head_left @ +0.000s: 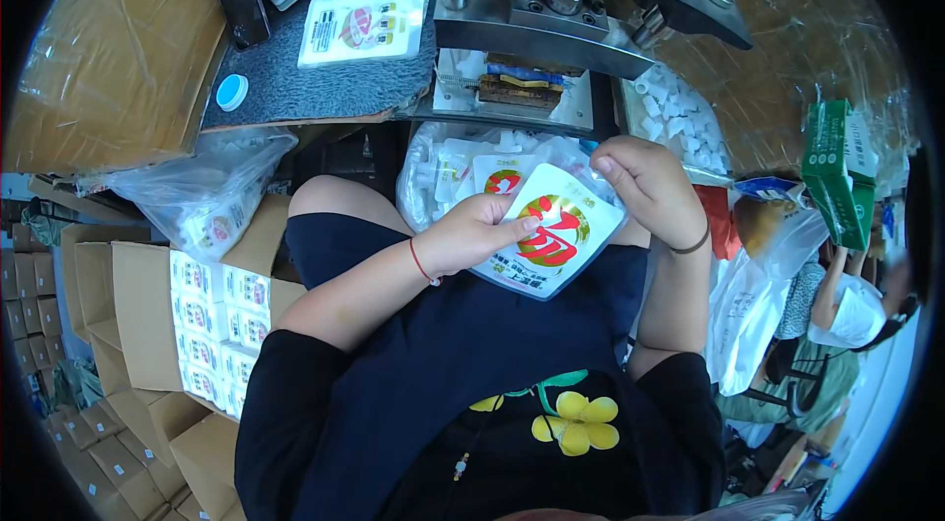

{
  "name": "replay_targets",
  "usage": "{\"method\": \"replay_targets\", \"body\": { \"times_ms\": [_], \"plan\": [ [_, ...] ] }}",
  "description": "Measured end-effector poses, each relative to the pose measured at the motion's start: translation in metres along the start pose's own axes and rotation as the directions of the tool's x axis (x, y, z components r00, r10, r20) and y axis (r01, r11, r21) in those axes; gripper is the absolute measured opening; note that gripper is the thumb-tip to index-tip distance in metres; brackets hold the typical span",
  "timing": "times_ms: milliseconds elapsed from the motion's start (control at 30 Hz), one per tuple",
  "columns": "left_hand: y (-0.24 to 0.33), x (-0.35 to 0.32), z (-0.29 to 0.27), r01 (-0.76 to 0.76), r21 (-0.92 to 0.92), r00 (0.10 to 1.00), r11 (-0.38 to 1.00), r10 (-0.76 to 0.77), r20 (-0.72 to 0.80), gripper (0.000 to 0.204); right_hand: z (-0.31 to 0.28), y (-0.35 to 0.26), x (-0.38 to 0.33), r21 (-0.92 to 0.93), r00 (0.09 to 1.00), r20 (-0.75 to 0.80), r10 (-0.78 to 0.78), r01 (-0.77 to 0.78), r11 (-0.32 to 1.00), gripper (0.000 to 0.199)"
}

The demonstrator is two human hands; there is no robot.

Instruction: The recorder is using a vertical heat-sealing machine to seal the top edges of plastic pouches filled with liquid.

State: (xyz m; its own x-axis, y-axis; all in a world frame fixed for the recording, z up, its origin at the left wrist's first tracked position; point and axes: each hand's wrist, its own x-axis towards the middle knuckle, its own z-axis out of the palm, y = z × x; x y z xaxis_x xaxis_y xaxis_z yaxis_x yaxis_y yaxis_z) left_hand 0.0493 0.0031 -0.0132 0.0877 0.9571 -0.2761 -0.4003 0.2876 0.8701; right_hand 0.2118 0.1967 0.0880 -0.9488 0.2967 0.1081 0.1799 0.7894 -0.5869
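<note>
Two hands, one printed pouch (547, 231)
Left hand (471, 233) and right hand (647, 188) pinch it (fingers curled); clear bag (433, 166) holds many white spouts.

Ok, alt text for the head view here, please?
Seen from above, a seated person's left hand and right hand hold a flat white pouch with a red and yellow print over the lap. A carton of small white boxes stands at the left.

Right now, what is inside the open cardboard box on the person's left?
The cardboard box holds tight rows of small white printed packs, stacked on edge. Only their upper faces show; anything beneath, and the box's floor, is covered.
</note>
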Motion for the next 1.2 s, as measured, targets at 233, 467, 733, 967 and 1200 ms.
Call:
{"method": "replay_targets", "body": {
  "times_ms": [233,467,733,967,1200],
  "plan": [
    [-0.008,0.007,-0.007,-0.083,0.301,0.991,0.95,0.111,-0.079,0.027,0.002,-0.002,0.002,0.345,0.964,-0.202,0.175,-0.098,0.934,0.019],
    [0.005,0.004,0.01,-0.043,-0.145,0.999,0.988,0.039,-0.032,0.029,0.003,0.012,0.005,0.166,0.999,-0.035,-0.041,0.046,0.985,0.027],
    [0.02,0.01,-0.018,-0.044,-0.225,0.999,0.973,0.036,-0.039,0.031,0.0,0.033,-0.018,0.337,0.822,-0.531,0.206,-0.018,0.941,0.021],
    [0.041,0.032,-0.045,-0.088,-0.322,0.984,0.943,0.032,-0.175,0.03,0.038,0.031,-0.018,0.292,0.917,-0.392,0.072,0.05,0.955,0.034],
    [0.103,0.018,-0.185,0.448,0.891,0.355,-0.075,0.929,-0.1,0.057,0.045,0.029,-0.03,0.152,0.953,-0.209,0.221,-0.192,0.97,0.029]
  ]
}}
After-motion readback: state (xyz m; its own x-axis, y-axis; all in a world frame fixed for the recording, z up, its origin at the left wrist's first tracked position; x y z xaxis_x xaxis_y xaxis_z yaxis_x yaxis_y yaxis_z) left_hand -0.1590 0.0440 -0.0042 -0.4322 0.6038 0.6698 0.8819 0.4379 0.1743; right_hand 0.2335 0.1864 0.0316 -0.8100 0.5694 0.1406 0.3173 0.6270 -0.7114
